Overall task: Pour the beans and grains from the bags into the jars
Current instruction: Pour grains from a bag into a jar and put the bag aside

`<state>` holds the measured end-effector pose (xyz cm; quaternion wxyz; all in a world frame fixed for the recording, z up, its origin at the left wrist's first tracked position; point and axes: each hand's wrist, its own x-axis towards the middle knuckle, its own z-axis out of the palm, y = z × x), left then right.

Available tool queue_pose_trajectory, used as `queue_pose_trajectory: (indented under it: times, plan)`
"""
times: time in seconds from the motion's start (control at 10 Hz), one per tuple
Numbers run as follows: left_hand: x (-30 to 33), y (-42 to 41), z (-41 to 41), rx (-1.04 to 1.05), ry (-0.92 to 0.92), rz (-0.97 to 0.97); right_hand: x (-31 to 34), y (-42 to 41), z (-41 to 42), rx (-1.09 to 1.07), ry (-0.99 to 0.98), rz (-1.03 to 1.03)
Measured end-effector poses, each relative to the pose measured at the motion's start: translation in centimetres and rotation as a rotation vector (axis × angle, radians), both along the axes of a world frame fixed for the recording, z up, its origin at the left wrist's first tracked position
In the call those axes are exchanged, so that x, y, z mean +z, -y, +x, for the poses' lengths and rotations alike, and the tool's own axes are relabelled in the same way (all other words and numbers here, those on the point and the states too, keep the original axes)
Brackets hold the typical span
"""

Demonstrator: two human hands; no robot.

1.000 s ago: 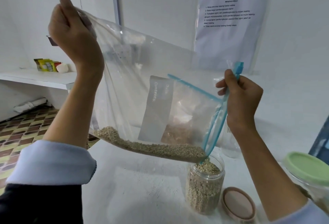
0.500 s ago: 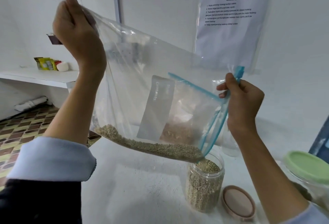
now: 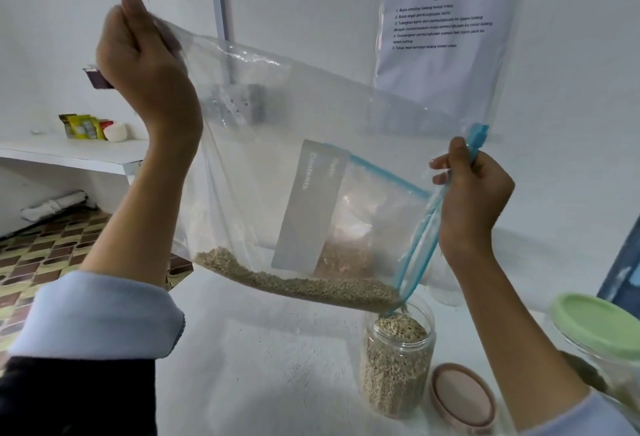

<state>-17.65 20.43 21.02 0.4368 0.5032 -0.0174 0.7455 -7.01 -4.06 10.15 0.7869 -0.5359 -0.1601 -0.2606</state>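
Observation:
A large clear zip bag [image 3: 277, 144] with a blue zipper strip hangs tilted over the white table [image 3: 263, 376]. My left hand [image 3: 138, 54] pinches its raised bottom corner high at the left. My right hand [image 3: 474, 189] grips the blue zipper edge lower at the right. Pale grains [image 3: 294, 283] lie along the bag's lower fold and run out of the open corner into a clear jar [image 3: 396, 366], which is filled almost to the rim.
A pinkish-brown lid [image 3: 462, 394] lies on the table right of the jar. A second jar with a green lid [image 3: 599, 324] stands at the far right. Behind the bag stands an empty clear jar [image 3: 445, 283]. An instruction sheet [image 3: 443, 37] hangs on the wall.
Both hands have lowered a little with the bag. The strip of grains in the bag has thinned as more ran into the jar.

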Motion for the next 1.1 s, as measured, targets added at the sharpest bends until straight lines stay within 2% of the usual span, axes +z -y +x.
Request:
queue_pose_trajectory:
  times: [0.1, 0.2, 0.3, 0.4, 0.7, 0.8, 0.9, 1.0, 1.1]
  plan:
    - [0.2, -0.3, 0.0, 0.037, -0.012, -0.011, -0.1, -0.2, 0.2, 0.019, -0.009, -0.057]
    - [0.1, -0.4, 0.0, 0.073, 0.006, 0.024, -0.1, -0.2, 0.7, -0.014, -0.009, -0.013]
    - [0.1, 0.6, 0.2, 0.083, 0.113, 0.059, -0.2, -0.6, 0.9, 0.015, -0.041, -0.104]
    - [-0.2, 0.2, 0.4, 0.034, 0.166, 0.147, -0.1, -0.5, 1.1, -0.018, -0.032, -0.067]
    - [-0.1, 0.6, 0.7, 0.066, 0.141, 0.132, -0.4, 0.3, 0.8, 0.004, -0.018, -0.087]
    - [-0.1, 0.6, 0.5, 0.071, 0.132, 0.129, -0.3, 0.7, 0.5, -0.013, -0.010, -0.027]
    - [0.2, 0.9, 0.3, 0.091, 0.131, 0.133, -0.1, 0.7, -0.1, 0.008, -0.016, -0.075]
    - [0.4, 0.9, -0.1, 0.100, 0.134, 0.139, 0.2, 0.9, -0.4, -0.021, -0.021, -0.014]
    - [0.6, 1.1, -0.5, 0.100, 0.126, 0.144, 0.3, 0.9, -0.8, -0.009, -0.024, -0.072]
